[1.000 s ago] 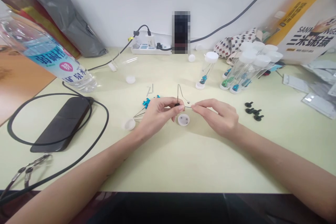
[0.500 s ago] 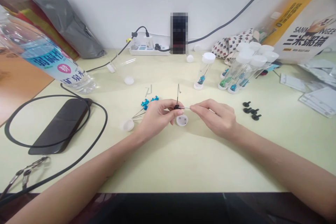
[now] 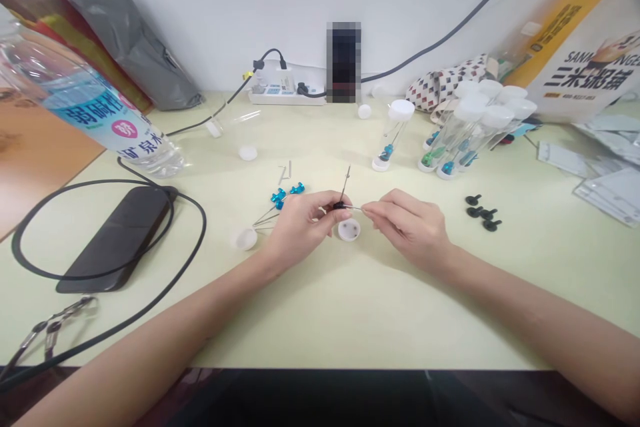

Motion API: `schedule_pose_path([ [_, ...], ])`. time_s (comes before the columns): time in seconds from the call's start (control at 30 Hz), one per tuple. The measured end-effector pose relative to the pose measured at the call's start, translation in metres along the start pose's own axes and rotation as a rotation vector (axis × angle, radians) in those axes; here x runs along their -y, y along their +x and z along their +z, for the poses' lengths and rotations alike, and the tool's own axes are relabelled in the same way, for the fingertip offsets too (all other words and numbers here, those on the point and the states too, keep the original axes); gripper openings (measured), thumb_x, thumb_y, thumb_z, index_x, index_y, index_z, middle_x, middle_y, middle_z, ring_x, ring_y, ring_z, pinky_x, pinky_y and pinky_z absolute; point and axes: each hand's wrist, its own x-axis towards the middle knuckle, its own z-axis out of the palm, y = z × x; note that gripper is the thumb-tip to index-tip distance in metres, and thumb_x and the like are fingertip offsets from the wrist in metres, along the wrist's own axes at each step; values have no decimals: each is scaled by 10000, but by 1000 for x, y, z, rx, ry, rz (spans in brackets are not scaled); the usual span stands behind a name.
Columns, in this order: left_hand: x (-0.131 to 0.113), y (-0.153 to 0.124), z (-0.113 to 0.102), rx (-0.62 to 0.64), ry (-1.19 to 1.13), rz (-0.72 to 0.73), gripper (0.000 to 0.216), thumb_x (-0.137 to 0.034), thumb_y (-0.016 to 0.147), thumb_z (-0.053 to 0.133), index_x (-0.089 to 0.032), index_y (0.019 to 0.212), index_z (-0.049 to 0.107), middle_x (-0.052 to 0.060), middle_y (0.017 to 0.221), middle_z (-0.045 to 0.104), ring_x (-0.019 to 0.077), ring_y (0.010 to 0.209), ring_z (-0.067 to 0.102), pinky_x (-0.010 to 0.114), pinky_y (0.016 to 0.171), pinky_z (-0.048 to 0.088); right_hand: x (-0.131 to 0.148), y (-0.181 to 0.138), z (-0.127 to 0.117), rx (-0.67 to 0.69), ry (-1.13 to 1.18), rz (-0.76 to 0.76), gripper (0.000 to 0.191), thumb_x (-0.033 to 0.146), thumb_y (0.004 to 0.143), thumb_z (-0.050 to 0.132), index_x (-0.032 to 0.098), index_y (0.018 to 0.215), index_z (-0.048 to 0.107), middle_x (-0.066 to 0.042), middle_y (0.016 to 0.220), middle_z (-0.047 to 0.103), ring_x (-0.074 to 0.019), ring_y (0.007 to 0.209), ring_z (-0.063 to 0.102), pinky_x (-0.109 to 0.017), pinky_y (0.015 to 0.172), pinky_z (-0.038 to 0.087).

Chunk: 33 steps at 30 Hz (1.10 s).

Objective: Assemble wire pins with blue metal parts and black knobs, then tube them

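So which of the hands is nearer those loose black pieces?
Right. The right hand is to the left of the loose black pieces, not touching them; the left hand is farther left, beyond the right one.

Over table (image 3: 350, 313): small part (image 3: 339, 205) in L hand (image 3: 306, 227), thin rod (image 3: 353, 207) in R hand (image 3: 415, 221), cap (image 3: 349, 230) btwn hands. Phone (image 3: 115, 237) far L w/ cable (image 3: 100, 180) partly over it, bottle (image 3: 100, 107) bhd. 4 loose parts (image 3: 474, 212) R of R hand; tube cluster (image 3: 473, 108) bhd those, 1 tube (image 3: 401, 111) L of cluster. Power strip (image 3: 287, 99) at back, by wall (image 3: 200, 13).
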Motion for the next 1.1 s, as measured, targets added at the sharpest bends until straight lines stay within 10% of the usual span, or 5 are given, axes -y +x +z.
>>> schedule_pose_path([
  [0.57,-5,-1,-2,32,-47,-18,195,-302,872,520,-168,817,651,26,735,600,109,618,498,212,542,447,9,5,-3,98,545,396,127,193,887,555,172,892,681,-7,727,574,-61,497,530,-202,464,468],
  [0.87,-7,4,-9,16,-319,-109,212,-320,860,544,-138,789,628,29,766,603,82,530,483,242,574,424,-7,1,-2,67,-49,-182,367,175,886,564,162,1249,515,-106,999,640,-189,871,625,-313,742,540],
  [1.1,-7,3,-3,92,-319,-132,181,-282,854,554,-136,769,618,11,705,563,76,523,472,227,551,424,-10,8,-16,46,-336,-491,232,57,871,510,126,1073,600,-80,811,676,-161,665,614,-279,533,486],
])
